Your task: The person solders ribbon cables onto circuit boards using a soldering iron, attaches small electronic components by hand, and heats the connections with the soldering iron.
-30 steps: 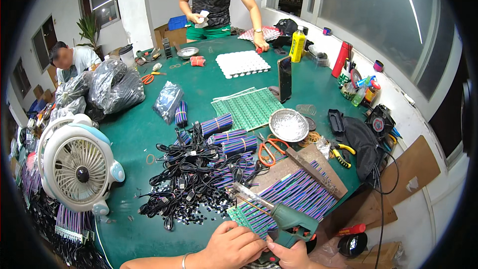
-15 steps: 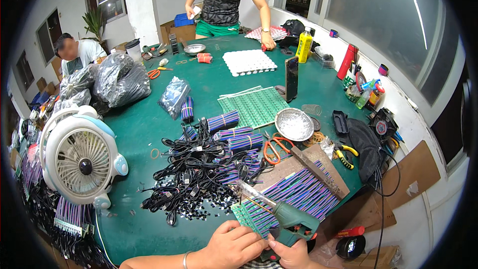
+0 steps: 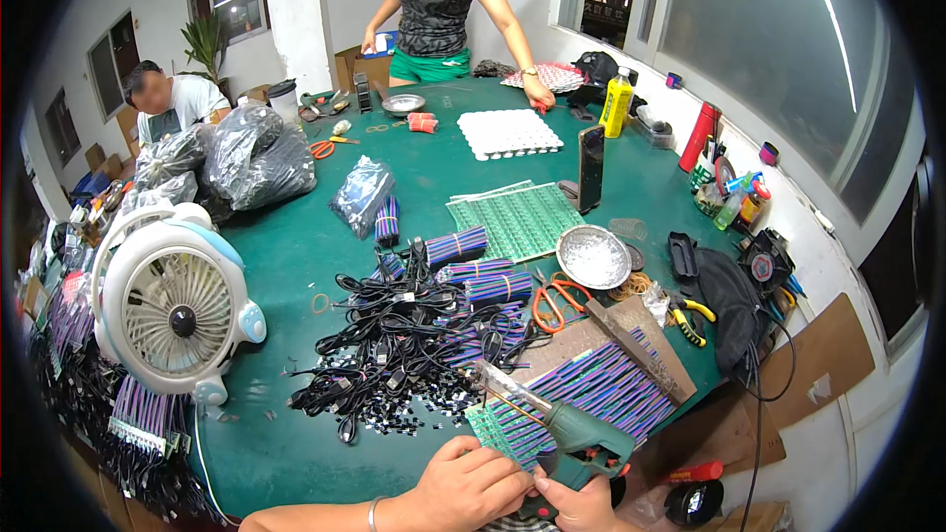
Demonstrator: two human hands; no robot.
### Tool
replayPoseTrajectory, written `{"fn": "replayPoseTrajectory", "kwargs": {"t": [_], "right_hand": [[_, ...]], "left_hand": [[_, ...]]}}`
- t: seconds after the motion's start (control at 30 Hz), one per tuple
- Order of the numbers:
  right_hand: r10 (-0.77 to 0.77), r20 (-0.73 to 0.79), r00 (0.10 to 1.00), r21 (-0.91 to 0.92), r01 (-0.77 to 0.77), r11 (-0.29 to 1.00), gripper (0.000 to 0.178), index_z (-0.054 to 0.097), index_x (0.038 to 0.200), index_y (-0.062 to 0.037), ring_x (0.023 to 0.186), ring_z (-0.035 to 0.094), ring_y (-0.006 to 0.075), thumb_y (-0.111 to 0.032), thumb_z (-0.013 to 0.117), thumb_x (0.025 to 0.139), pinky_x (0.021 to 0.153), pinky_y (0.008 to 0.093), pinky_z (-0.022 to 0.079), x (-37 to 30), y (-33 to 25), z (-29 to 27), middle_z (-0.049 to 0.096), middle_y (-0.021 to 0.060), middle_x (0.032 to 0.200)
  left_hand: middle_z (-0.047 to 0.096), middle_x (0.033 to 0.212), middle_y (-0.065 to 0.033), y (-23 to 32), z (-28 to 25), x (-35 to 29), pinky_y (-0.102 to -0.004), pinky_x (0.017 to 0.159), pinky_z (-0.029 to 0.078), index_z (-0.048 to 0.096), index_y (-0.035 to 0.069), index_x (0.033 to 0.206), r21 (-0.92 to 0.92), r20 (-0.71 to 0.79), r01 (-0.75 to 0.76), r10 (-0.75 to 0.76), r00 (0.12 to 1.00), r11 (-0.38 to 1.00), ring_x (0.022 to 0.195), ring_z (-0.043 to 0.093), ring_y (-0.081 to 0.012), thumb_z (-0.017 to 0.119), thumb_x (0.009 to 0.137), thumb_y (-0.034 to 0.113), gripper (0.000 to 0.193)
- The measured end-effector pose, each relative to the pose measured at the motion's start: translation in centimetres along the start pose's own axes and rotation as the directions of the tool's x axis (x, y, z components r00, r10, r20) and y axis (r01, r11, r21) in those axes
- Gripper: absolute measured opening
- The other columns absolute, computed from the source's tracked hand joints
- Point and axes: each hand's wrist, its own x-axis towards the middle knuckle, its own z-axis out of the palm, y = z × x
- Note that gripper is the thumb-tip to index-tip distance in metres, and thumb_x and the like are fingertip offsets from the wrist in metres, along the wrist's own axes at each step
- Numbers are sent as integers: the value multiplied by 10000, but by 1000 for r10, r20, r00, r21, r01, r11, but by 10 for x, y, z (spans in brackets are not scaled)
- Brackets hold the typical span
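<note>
At the near edge, my right hand (image 3: 583, 506) is closed around the handle of a dark green soldering gun (image 3: 576, 433). Its long thin tip points left and away over a green circuit board (image 3: 489, 429). Rows of purple, blue and black striped wires (image 3: 601, 384) lie across that board. Just left of the gun, my left hand (image 3: 471, 485) has its fingers curled together near my right thumb; whatever they grip is hidden. A pile of black cables with plugs (image 3: 394, 335) sits beyond my left hand, with small black-and-white pieces (image 3: 414, 414) scattered before it.
A white fan (image 3: 177, 305) stands at left. Orange scissors (image 3: 554, 303), a metal bowl (image 3: 593, 256), green circuit sheets (image 3: 517, 222), a phone (image 3: 589, 167) and pliers (image 3: 690, 325) lie farther off. A metal bar (image 3: 641, 350) crosses the wires. Two people work across the table.
The view has shifted slightly, so the table's things appear a little lower and to the right. The far person's hand has moved down toward a box. My hands keep nearly the same pose.
</note>
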Motion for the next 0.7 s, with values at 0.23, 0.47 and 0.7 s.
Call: {"fn": "replayPoseTrajectory", "kwargs": {"t": [0.23,0.47,0.7], "right_hand": [[19,0,1000,267,-19,964,140,601,982,-1,672,562,112,-82,625,871,575,244,442,6,6,-5,628,41,841],[-147,-196,969,464,224,857,355,482,1076,27,708,586,207,-154,605,796,681,391,523,15,12,-39,565,114,832],[-54,-8,999,338,54,940,140,582,1011,6,747,565,125,-64,554,894,649,267,457,-14,33,-48,606,54,877]], "left_hand": [[558,749,27,-4,-4,-1,-303,668,384,623,145,817,-8,-74,21,-21,997,1000,690,542,-142,714,693,217,170],[607,786,47,-42,10,-21,-324,719,385,639,172,810,71,42,202,-205,978,977,747,567,-153,720,704,197,136],[614,791,31,-22,4,-19,-324,740,384,650,167,815,-188,75,220,-209,975,957,754,575,-157,714,720,210,122]]}}
